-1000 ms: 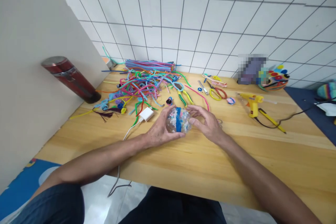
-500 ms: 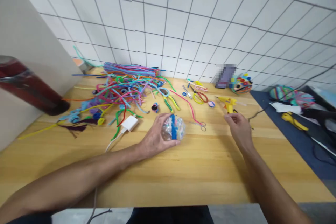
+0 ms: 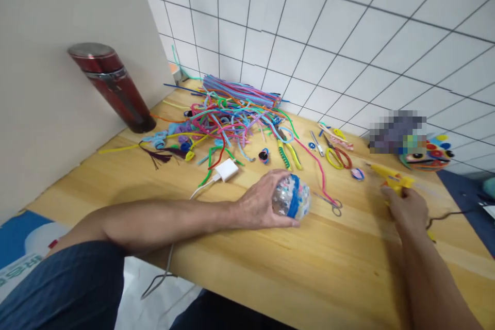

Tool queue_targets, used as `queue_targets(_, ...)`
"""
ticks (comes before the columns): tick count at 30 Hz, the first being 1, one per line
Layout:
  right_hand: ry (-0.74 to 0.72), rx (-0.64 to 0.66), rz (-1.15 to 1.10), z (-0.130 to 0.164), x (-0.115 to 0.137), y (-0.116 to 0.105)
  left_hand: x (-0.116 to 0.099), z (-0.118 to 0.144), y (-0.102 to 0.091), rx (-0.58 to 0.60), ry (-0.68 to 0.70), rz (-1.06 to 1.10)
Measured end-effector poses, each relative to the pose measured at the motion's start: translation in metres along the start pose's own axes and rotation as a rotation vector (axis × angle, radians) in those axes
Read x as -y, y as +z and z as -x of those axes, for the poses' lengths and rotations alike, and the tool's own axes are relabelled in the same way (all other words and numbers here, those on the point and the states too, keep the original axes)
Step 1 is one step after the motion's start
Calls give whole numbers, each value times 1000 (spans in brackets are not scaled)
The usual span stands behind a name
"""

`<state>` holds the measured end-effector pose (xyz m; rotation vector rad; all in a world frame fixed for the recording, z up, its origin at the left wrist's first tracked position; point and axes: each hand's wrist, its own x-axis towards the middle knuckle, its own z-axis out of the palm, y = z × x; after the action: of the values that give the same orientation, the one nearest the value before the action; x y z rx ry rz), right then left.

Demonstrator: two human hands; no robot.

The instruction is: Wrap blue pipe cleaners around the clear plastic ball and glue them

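- Pale wooden tabletop (image 3: 270,268), front edge running diagonally near the body; wide bare stretch between the hands and that edge.
- White partition panel (image 3: 58,62) closing off the left side; tiled wall behind.
- Tangled heap of multicoloured pipe cleaners (image 3: 232,113) filling the far left corner, beside a tall dark-red metal flask (image 3: 112,87).
- Left hand (image 3: 259,203) curled around a clear ball stuffed with coloured bits and banded in blue (image 3: 292,201), resting on the wood at centre.
- Right hand (image 3: 406,209) wrapped on a yellow hot-glue gun (image 3: 390,178) near the right edge, well apart from the ball.
- Small scissors (image 3: 332,203) just right of the ball.
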<state>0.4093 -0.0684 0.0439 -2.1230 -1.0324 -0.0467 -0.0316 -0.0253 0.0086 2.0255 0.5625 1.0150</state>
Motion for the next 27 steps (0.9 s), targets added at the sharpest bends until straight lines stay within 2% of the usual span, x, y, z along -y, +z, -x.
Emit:
queue_targets(3, 41, -3, -132, 16, 27, -8, 0, 0, 0, -14, -55, 16)
queue_targets(7, -80, 120, -345, 46, 70, -16, 1, -2, -3, -65, -36, -7)
queue_targets(8, -131, 151, -348, 57, 79, -16, 2, -3, -4, -77, -22, -15)
queue_targets(12, -142, 285, -264, 106, 103, -4, 7, -4, -7, -78, 8, -22)
queue_targets(15, -166, 310, -352, 137, 110, 8, 7, -4, -8, -39, 2, -20)
queue_targets(18, -230, 285, -409, 150, 113, 13, 6, -3, -8, -29, -6, -31)
queue_targets(23, -360, 289, -351, 139, 114, 9, 5, -3, -9, -43, 2, -44)
queue_targets(27, -408, 309, -328, 135, 107, 11, 4, -3, -9, -22, -11, -32)
